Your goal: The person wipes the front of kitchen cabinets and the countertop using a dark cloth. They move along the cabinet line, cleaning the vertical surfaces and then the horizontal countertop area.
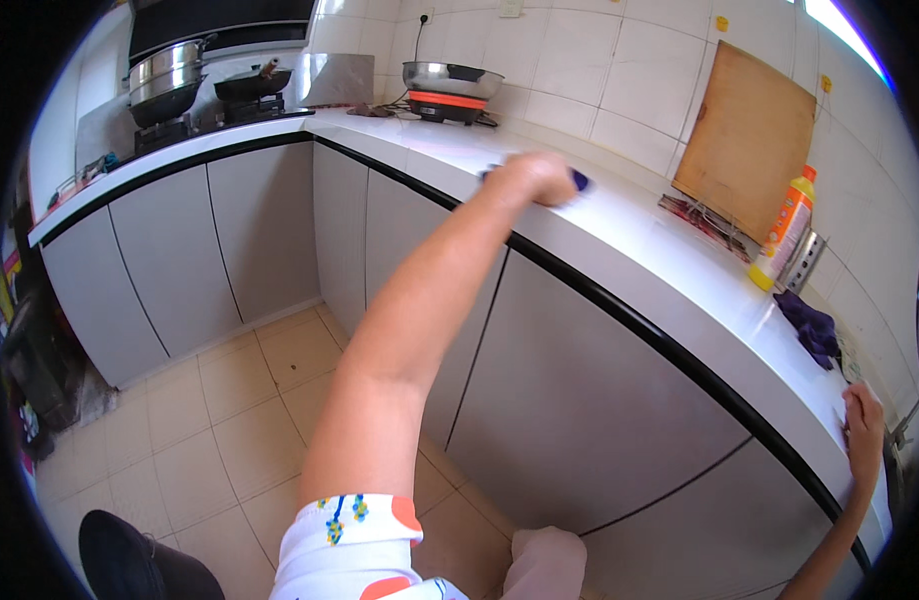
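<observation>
My left hand (543, 178), blurred by motion, presses a dark blue cloth (581, 180) onto the white countertop (624, 229). Only small parts of that cloth show, at either side of the hand. At the far right, my right hand (864, 424) rests at the countertop with its fingers bent. Its fingertips are partly hidden, so I cannot tell whether anything is in them. A crumpled dark purple cloth (808, 328) lies on the counter beyond my right hand.
A wooden board (748, 139) leans on the tiled wall, near a yellow-and-orange bottle (783, 229) and a perforated metal holder (804, 261). A steel pan (453, 79) sits on an electric cooker (446, 107). Pots (166, 82) stand on the gas stove; a dark bin-like object (140, 559) is lower left.
</observation>
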Available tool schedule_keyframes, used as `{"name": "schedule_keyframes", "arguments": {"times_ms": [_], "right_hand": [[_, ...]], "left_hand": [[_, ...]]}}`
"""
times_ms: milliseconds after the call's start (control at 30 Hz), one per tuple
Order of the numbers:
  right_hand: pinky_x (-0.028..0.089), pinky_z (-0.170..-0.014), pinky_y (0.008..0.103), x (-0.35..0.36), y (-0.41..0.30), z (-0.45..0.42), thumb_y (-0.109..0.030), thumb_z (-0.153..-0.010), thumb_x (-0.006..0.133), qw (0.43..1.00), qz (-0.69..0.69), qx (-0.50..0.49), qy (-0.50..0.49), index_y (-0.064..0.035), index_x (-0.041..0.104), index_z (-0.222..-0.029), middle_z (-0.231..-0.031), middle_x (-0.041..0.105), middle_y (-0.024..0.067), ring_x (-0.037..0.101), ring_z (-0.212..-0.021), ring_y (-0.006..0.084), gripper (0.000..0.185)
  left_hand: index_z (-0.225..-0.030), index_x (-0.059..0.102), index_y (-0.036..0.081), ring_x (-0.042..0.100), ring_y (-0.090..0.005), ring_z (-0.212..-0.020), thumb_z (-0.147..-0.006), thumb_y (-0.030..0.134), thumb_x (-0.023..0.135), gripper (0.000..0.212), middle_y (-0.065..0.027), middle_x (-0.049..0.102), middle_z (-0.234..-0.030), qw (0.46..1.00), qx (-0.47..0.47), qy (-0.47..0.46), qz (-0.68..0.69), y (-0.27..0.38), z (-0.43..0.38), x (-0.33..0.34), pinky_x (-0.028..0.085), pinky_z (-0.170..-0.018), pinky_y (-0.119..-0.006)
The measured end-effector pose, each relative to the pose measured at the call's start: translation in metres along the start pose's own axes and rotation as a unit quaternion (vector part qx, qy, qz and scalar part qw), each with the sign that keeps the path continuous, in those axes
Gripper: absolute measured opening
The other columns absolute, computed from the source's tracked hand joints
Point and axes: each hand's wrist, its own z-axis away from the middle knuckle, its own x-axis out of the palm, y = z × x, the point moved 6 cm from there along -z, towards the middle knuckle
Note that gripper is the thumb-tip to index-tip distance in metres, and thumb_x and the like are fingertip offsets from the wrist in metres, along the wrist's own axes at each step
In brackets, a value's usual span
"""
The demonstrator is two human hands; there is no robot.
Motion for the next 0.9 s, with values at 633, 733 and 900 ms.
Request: {"name": "schedule_keyframes", "arguments": {"times_ms": [633, 733, 900], "right_hand": [[0.036, -0.060, 0.0323, 0.004, -0.006, -0.002, -0.008, -0.085, 0.052, 0.999, -0.026, -0.043, 0.012, 0.0030, 0.047, -0.079, -0.066, 0.043, 0.0118, 0.042, -0.062, 0.0200, 0.013], [0.036, -0.059, 0.0317, 0.004, 0.000, -0.005, -0.008, -0.085, 0.051, 1.000, 0.002, -0.018, -0.014, 0.0027, 0.050, -0.079, -0.065, 0.044, 0.0111, 0.042, -0.062, 0.0179, 0.012], [0.031, -0.053, 0.0292, -0.003, 0.028, -0.005, -0.008, -0.086, 0.050, 0.997, -0.041, 0.062, -0.005, 0.0012, 0.049, -0.077, -0.060, 0.041, 0.0028, 0.037, -0.057, 0.0103, 0.012]], "left_hand": [[-0.112, 0.067, 0.014, 0.064, -0.0267, -0.095, -0.075, 0.031, 0.054, 0.042, -0.0092, 0.069, -0.102, 0.996, -0.002, 0.073, 0.055, 0.008, 0.053, -0.029, 0.049, -0.084, -0.034], [-0.110, 0.066, 0.015, 0.063, -0.0279, -0.098, -0.079, 0.034, 0.054, 0.038, -0.0116, 0.068, -0.103, 0.980, 0.145, 0.031, 0.129, 0.078, 0.076, -0.014, 0.049, -0.087, -0.037], [-0.110, 0.065, 0.014, 0.063, -0.0302, -0.097, -0.079, 0.034, 0.053, 0.039, -0.0126, 0.067, -0.103, 0.960, 0.217, 0.072, 0.161, 0.135, 0.118, -0.022, 0.047, -0.089, -0.039]]}}
